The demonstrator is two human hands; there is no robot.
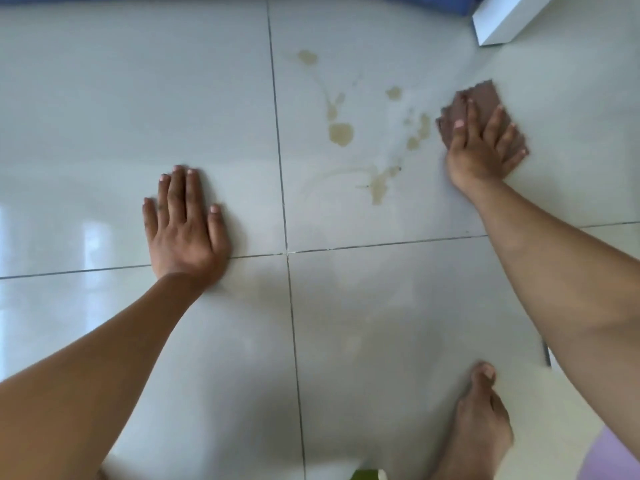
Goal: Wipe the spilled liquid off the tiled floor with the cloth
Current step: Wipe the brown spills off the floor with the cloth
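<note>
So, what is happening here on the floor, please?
A person crouches on the pale tiled floor, wiping up a spill. The right hand presses a brown cloth flat at the right edge of the yellowish spilled liquid. The left hand rests flat on the tile for support. Most puddles remain unwiped.

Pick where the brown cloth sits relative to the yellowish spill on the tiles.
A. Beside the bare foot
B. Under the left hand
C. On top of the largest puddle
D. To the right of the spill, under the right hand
D: the right hand presses the brown cloth flat on the tiled floor, right of the yellowish spill.
</note>
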